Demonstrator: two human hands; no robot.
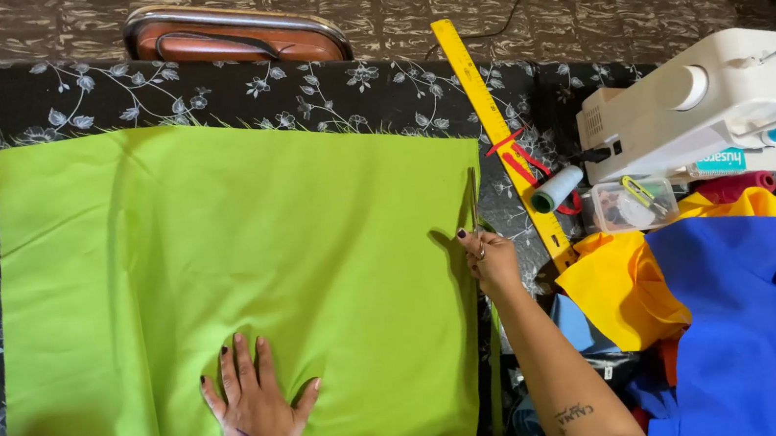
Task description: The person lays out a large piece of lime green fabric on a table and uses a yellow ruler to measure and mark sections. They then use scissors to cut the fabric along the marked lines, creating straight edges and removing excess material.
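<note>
Flat, fingers spread, left hand (255, 402) presses green fabric (219, 288) at lower centre; right hand (489, 257) grips scissors (475, 199). Clear box (629, 205), right, holds small sewing bits.

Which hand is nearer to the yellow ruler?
The right hand is nearer, just left of the yellow ruler at the green fabric's edge. The left hand lies flat on the fabric, far left.

black floral table (19, 105) bears green fabric (217, 269), yellow ruler (495, 126), sewing machine (719, 98).

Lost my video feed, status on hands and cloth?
Left hand flat on green fabric. Right hand works scissors along its right edge. Yellow ruler alongside, apart from the cut.
</note>
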